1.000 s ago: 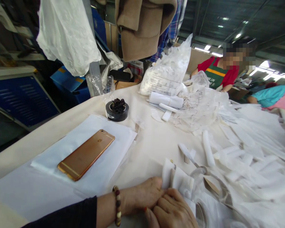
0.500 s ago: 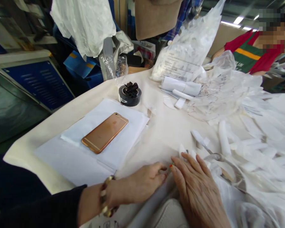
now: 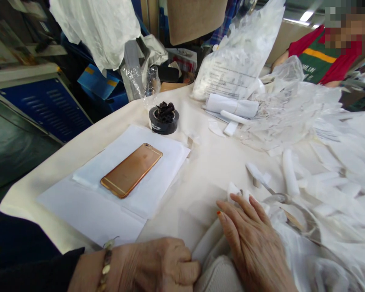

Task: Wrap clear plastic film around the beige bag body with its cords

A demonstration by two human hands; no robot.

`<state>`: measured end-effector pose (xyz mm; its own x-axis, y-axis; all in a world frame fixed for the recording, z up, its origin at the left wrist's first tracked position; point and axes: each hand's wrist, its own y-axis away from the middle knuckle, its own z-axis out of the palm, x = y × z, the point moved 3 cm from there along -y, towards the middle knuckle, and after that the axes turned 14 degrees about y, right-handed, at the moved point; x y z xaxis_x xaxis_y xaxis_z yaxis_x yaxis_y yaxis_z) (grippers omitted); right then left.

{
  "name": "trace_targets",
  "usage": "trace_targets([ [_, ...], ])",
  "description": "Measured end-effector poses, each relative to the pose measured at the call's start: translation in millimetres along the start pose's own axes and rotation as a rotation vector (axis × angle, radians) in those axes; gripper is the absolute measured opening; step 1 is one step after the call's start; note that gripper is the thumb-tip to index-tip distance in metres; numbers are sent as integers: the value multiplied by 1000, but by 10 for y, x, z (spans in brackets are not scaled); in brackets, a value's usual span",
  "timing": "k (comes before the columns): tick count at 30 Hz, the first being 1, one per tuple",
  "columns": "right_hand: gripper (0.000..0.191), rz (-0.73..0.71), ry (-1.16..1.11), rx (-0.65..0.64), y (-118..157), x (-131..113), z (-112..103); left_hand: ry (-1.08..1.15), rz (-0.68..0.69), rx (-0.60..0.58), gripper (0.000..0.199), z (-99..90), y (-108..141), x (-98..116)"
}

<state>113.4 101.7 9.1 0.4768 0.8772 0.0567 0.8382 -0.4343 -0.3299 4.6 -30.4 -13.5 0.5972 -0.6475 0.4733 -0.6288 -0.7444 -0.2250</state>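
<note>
Head camera view: the left edge of the table (image 3: 214,170) runs from a corner beyond the left wrist up past a tape roll (image 3: 163,127). Ahead of the fingers lies an open stretch of tabletop, bounded on the left by papers (image 3: 173,158) with a phone (image 3: 132,171) on them, and on the right by a heap of white scraps (image 3: 343,211).

Pale fabric (image 3: 220,275) lies between the hands, close to the wearer. The right hand (image 3: 254,241) rests palm down beside it, fingers spread fairly wide, tips by some small white pieces. The left hand (image 3: 167,263) is curled shut at the fabric's left side; whether it pinches any cloth, I cannot tell.

The tabletop is cream and faintly creased. Far beyond the fingertips stand a filled clear bag (image 3: 231,65) and a rolled white sheet (image 3: 231,106); across the table, a person (image 3: 320,61) wears red and green. Past the left edge is a blue panel (image 3: 45,107).

Compared with half a second ago, the left hand has drawn back from the right fingertips and closed, baring more fabric between them. The right hand keeps nearly the same place and spread.
</note>
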Motion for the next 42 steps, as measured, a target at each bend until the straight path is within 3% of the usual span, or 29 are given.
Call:
trace_targets([
  [3, 42, 9, -15, -29, -12, 2, -2, 84, 16, -10, 34, 53, -50, -26],
  [6, 39, 8, -22, -41, -27, 9, -14, 226, -107, 142, 51, 97, -77, -31],
  [9, 35, 40, -51, -77, -44, 27, -21, 406, -306, 309, 39, 154, -38, -45],
  [11, 34, 57, -75, -104, -50, 38, -30, 492, -367, 371, 25, 172, 6, -49],
  [15, 34, 34, -108, -98, -30, 57, -56, 634, -236, 443, 29, 130, 70, -31],
  [17, 32, 30, -136, -81, -5, 77, -56, 642, -193, 404, 25, 140, 87, -10],
  [20, 30, -14, -133, -87, 31, 116, -40, 562, -245, 347, 25, 232, 98, 25],
  [24, 30, -168, -39, -160, 44, 145, -37, 474, -348, 474, 17, 362, 77, 52],
  [27, 32, -265, 30, -142, 21, 145, -74, 459, -341, 619, 28, 388, 46, 58],
  [35, 32, -385, 161, -73, -13, 174, -49, 503, -524, 619, 32, 578, 0, 25],
  [38, 29, -392, 107, -71, -1, 205, -71, 526, -498, 675, 31, 659, -22, 18],
  [42, 31, -303, -170, -92, -4, 193, -183, 557, -544, 757, 22, 641, -54, 0],
])
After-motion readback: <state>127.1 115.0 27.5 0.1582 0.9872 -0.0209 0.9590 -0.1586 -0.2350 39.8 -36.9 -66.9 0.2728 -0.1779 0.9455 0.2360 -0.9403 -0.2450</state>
